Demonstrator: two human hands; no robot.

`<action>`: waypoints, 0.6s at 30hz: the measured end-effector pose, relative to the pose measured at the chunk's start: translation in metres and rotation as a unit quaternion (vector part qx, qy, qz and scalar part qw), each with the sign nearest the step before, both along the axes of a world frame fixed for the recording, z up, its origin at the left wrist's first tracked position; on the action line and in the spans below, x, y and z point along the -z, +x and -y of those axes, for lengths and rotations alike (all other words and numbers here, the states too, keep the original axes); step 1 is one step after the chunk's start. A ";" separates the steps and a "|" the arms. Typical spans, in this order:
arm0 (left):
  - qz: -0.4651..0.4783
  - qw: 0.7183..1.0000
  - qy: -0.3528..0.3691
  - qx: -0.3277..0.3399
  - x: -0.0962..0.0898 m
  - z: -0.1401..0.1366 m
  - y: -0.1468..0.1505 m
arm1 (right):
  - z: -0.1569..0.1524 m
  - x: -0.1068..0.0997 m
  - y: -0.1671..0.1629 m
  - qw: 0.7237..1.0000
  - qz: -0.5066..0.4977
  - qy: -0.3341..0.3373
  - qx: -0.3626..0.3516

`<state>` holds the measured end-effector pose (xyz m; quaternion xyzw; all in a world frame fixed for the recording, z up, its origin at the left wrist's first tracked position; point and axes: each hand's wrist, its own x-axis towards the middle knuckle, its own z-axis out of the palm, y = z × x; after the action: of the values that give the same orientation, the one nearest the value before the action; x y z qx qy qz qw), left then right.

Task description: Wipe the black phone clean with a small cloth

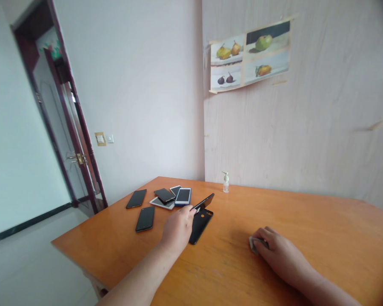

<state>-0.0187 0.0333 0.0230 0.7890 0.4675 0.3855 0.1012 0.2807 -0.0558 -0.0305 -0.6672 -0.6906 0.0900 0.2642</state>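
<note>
My left hand (178, 227) is closed on a black smartphone (204, 202), held tilted above the table with its thin edge toward me. Beneath it lies a black phone case (201, 227) with camera cut-outs at its upper end. Over to the right, my right hand (279, 250) rests on the table, its fingers wrapped around a small grey folded cloth (252, 245). Most of that cloth is hidden by the fingers, so its exact kind is hard to make out.
Left of my left hand lie a dark phone (145, 219) and another black phone (136, 199). Several phones overlap in a pile, among them a blue-edged one (183, 196). A small pump bottle (226, 182) stands near the back edge of the wooden table (230, 280).
</note>
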 end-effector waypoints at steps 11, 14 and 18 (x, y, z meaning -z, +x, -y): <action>-0.194 0.972 0.074 0.111 0.023 0.044 0.054 | 0.002 -0.004 -0.001 1.000 -0.007 -0.009 0.007; -0.225 0.963 0.083 0.120 0.025 0.055 0.064 | -0.001 0.001 0.002 1.000 -0.016 -0.010 0.001; -0.289 0.942 0.105 0.138 0.023 0.068 0.075 | -0.006 0.011 0.009 1.000 -0.015 -0.004 -0.011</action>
<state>0.0558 -0.0346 0.0000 0.9292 0.3205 0.1702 -0.0694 0.2897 -0.0495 -0.0413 -0.6594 -0.6934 0.1059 0.2705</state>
